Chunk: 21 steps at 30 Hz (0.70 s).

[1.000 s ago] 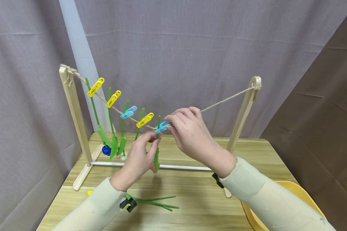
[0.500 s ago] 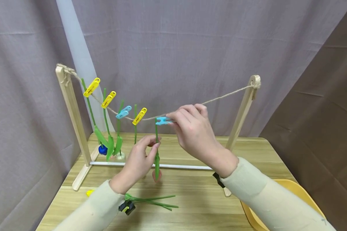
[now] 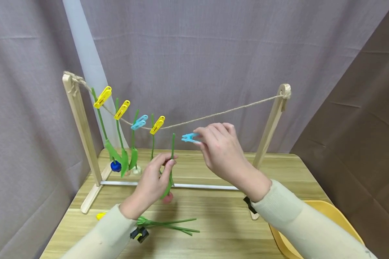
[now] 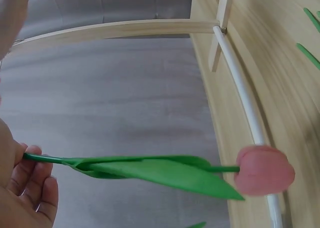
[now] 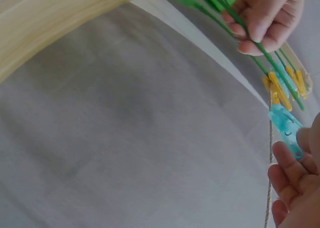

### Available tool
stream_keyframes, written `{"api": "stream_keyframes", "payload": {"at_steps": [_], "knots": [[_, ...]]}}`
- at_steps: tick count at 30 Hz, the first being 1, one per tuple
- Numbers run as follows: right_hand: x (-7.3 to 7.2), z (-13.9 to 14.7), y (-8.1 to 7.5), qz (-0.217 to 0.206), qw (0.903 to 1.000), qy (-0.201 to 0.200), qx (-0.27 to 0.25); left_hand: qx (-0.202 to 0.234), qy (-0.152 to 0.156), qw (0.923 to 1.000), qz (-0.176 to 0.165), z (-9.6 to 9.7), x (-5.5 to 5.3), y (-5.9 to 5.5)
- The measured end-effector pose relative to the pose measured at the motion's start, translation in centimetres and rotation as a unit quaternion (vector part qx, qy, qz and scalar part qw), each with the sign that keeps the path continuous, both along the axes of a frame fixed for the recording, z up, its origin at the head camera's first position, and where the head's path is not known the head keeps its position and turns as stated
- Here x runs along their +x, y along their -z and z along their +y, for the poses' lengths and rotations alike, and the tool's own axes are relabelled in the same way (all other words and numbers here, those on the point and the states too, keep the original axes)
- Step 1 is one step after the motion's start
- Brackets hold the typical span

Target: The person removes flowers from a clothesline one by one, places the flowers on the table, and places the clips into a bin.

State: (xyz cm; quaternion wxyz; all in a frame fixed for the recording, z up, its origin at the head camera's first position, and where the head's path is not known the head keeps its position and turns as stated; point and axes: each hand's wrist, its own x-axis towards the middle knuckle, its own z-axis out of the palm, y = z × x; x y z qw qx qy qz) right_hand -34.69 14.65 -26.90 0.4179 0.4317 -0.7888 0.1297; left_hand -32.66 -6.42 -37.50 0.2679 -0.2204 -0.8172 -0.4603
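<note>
Clear of the rope [image 3: 220, 112] and now apart from the pink tulip [image 4: 150, 172], the light-blue clothespin [image 3: 189, 137] has shifted right since half a second ago, when its tip met the stem. The right hand [image 3: 222, 151] pinches the clothespin between thumb and fingers; the left hand [image 3: 153, 180] grasps the tulip's stem, with the blossom hanging down over the white crossbar [image 3: 204, 186]. The step in hand looks like unclipping this tulip from the rope; the next move probably calls for laying the flower beside the green stems [image 3: 173, 226] on the table and putting the clothespin aside. Left along the rope, four more flowers hang head-down from three yellow clothespins and one blue. At the right corner stands an orange-yellow tray [image 3: 330, 210]; the sleeve covers much of it, so I cannot tell what it holds.
</note>
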Motion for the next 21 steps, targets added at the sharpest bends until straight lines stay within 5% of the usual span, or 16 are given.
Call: {"api": "stream_keyframes", "payload": {"at_steps": [7, 21], "knots": [[-0.4, 1.0, 1.3, -0.047, 0.9988, -0.001, 0.014, -0.019, -0.003, 0.9998, -0.002, -0.4, 0.4, -0.2], [-0.9, 2.7, 2.8, -0.092, 0.9943, -0.023, 0.047, -0.146, 0.011, 0.9889, 0.025, -0.5, 1.5, 0.1]]}}
